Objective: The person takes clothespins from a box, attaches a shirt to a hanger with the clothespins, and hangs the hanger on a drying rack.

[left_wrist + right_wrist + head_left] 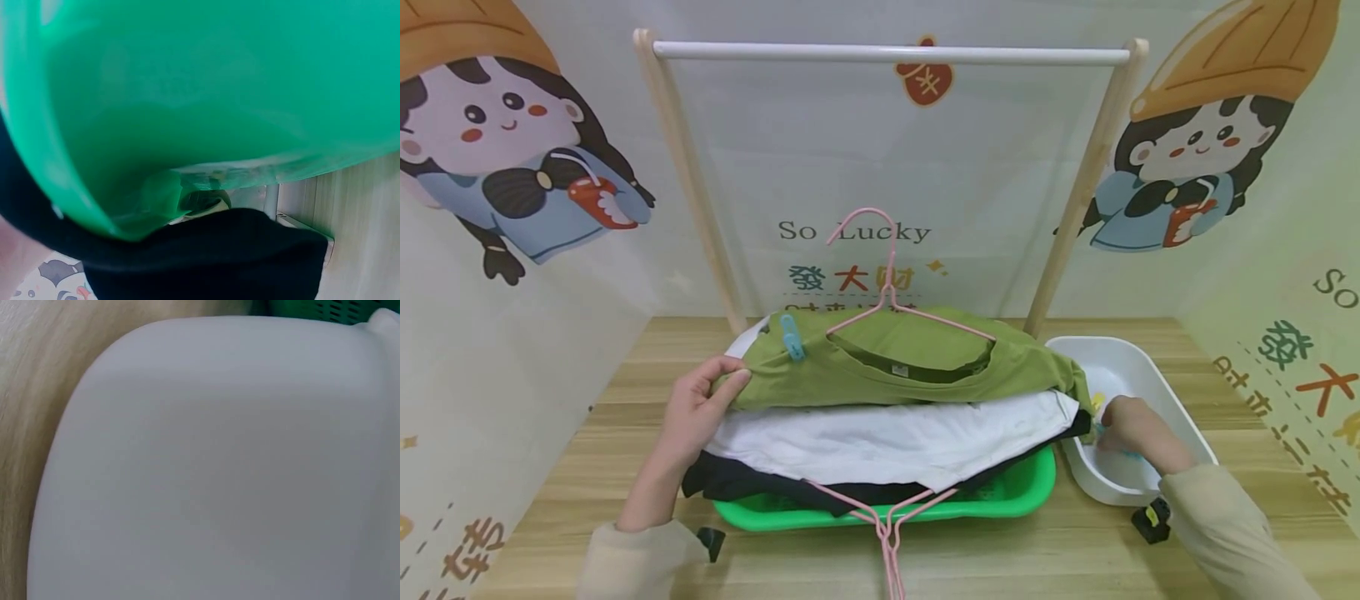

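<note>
An olive-green T-shirt (917, 383) lies on top of a pile of clothes, with a pink hanger (889, 287) in its neck. A light blue clothespin (792, 337) grips its left shoulder. My left hand (700, 408) pinches the shirt's left end between thumb and fingers. My right hand (1138, 429) reaches with bent fingers into a white tub (1176, 400); light blue bits show beside the fingers, and a yellow piece (1098, 402) is near them. Whether those fingers hold anything is hidden. Neither wrist view clearly shows the fingers.
Under the shirt are a white garment (880, 437) and a black garment (730, 477), over a green basket (1015, 500). Further pink hangers (891, 533) stick out in front. Behind stands a wooden rack with a white rail (887, 53). Everything rests on a wooden table (625, 400).
</note>
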Demonstrator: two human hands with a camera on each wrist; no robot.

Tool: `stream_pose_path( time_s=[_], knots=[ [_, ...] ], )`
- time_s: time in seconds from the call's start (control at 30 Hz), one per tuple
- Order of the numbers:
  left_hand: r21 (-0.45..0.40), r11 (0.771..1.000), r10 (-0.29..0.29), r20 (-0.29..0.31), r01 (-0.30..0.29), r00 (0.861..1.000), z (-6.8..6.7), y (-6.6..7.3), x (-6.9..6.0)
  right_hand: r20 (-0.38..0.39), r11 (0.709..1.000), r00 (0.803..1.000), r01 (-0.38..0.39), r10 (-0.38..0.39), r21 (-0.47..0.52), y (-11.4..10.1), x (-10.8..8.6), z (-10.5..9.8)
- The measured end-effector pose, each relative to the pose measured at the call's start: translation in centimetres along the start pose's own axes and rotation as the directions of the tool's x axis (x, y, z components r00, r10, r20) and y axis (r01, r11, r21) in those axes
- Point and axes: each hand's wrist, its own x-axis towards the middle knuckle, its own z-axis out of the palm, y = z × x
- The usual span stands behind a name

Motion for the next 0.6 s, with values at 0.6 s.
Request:
stream_pose_path(
  time_s=[0.6],
  knots=[
    [-0.043,0.999,0.017,-0.001,-0.017,1.0,0.0,0.1,0.1,-0.052,0.995,0.997,-0.059,0.054,-0.084,0.1,0.3,1.2]
  ],
)
